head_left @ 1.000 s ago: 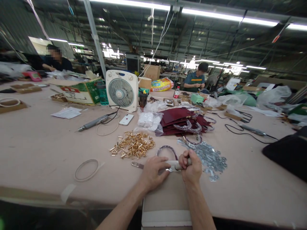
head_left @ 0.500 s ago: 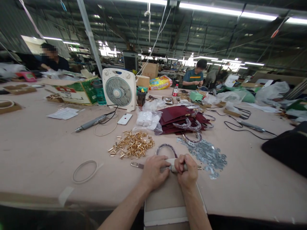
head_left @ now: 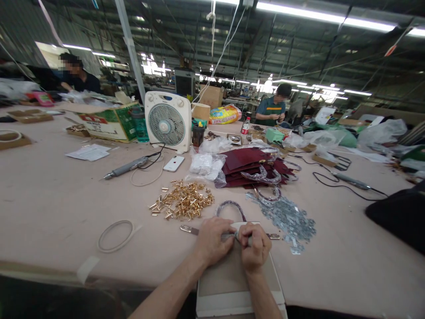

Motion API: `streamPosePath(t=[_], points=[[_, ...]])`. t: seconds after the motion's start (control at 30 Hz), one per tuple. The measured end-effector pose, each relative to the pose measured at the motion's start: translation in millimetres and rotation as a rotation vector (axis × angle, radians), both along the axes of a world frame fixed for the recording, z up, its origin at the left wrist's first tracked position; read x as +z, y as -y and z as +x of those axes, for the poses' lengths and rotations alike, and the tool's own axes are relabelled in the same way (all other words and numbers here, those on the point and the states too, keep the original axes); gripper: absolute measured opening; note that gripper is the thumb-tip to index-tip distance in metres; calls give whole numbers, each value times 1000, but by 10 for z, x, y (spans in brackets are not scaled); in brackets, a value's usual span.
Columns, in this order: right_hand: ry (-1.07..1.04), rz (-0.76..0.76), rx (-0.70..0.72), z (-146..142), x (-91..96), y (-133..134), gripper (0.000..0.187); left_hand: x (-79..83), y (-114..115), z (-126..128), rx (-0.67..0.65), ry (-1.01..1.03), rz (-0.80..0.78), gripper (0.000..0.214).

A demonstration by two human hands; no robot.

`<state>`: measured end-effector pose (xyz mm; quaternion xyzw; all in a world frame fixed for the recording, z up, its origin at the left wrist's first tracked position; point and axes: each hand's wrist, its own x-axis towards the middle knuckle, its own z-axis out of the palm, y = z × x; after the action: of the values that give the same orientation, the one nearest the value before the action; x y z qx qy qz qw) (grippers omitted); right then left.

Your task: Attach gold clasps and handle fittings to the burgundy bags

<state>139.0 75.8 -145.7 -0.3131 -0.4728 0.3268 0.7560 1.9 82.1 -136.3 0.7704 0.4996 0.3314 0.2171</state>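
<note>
At the near edge of a wide table (head_left: 59,204), two bare hands meet over the top of a flat beige bag piece (head_left: 232,277). The left hand (head_left: 212,243) lies palm down, fingers extended, thumb tucked close, seemingly to steady the piece; whether it pinches anything, I cannot tell. The right hand (head_left: 255,247) is a fist around what seems a short tool (head_left: 237,235), mostly hidden, perhaps gripped tightly for pressure.

The piece overhangs the table's edge toward the wearer. Beyond the fingers arches a wrapped handle (head_left: 230,204); metal-tipped strap ends stick out left (head_left: 189,229) and right (head_left: 272,236).

Within easy reach, presumably for quick picking, sit loose gold fittings (head_left: 186,201) ahead to the left and grey metal plates (head_left: 292,217) to the right. Farther off are stacked burgundy pieces (head_left: 241,161), a phone (head_left: 174,163) and a fan (head_left: 168,122). Two co-workers sit beyond, left (head_left: 81,80) and right (head_left: 270,109).
</note>
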Motion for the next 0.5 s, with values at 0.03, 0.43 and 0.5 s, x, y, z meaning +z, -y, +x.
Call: streamPosePath(t=[0.03, 0.43, 0.5], points=[[41, -1, -15, -8, -11, -7, 34, 2, 0, -1, -1, 1, 1, 24], [183, -240, 69, -51, 196, -242, 44, 13, 19, -30, -32, 0, 51, 17], [154, -242, 68, -34, 175, -239, 43, -2, 32, -33, -35, 17, 61, 21]])
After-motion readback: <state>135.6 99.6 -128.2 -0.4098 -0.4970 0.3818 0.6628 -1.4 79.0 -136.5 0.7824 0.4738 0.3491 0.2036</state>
